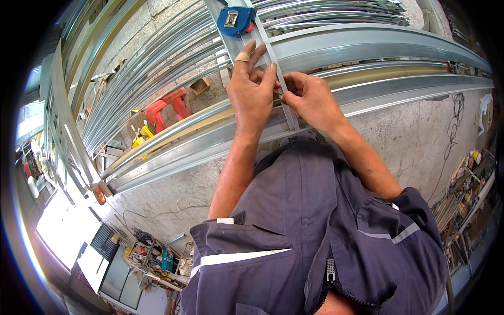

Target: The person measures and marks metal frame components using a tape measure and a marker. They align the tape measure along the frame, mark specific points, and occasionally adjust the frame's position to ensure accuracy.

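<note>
A narrow silvery metal channel [289,116] lies crosswise in front of me, over the long profiles. On its far part rests a blue tape measure [236,22] with a metal clip and a red part. My left hand [251,97] is over the channel just below the tape measure, index and middle fingers stretched out and thumb raised; one finger wears a tan bandage [242,56]. Close to its right, my right hand [314,102] is closed in a pinch at the channel's right flange. Whatever sits between those fingertips is too small or hidden to make out.
Long metal profiles [378,48] run left to right beneath the channel, with thin metal rods [173,68] behind. Through the gaps show a red stand [167,107] and yellow tools [142,137]. Cluttered shelves stand lower left and right; a black cable [452,131] trails along the floor.
</note>
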The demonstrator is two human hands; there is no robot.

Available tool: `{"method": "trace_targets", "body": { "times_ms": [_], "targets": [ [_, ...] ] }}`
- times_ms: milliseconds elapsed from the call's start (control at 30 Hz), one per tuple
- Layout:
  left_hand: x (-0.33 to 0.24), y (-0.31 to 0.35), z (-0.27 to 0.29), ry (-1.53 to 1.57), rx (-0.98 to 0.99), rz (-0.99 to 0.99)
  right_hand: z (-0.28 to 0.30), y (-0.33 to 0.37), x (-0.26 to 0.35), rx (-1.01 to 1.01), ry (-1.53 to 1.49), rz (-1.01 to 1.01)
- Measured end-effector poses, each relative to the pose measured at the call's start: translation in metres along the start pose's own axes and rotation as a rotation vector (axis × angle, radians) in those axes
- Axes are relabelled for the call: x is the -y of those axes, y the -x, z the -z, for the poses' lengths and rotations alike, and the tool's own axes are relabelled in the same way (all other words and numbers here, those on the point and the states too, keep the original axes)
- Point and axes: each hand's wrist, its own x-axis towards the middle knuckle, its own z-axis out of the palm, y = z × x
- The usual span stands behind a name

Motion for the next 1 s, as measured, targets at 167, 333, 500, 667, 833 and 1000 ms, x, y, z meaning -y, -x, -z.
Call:
{"method": "trace_targets", "body": {
  "times_ms": [167, 333, 500, 667, 833, 1000],
  "targets": [
    [0.000, 0.001, -0.002, -0.014, -0.027, -0.004, 0.000, 0.000, 0.002, -0.009, -0.006, 0.008],
    [0.002, 0.000, -0.002, -0.004, -0.032, -0.010, 0.001, 0.001, 0.005, -0.003, 0.000, 0.010],
    [-0.002, -0.001, -0.004, 0.000, -0.045, 0.019, 0.002, 0.002, 0.006, -0.005, -0.008, 0.007],
    [0.000, 0.001, -0.006, 0.021, -0.090, 0.044, 0.001, -0.001, 0.000, -0.001, 0.028, -0.001],
    [-0.007, -0.002, -0.009, -0.005, -0.111, 0.097, 0.002, -0.001, 0.000, -0.025, 0.059, 0.028],
    [-0.011, -0.007, -0.005, -0.083, -0.089, 0.143, -0.001, -0.001, 0.000, -0.086, 0.014, 0.072]
  ]
}}
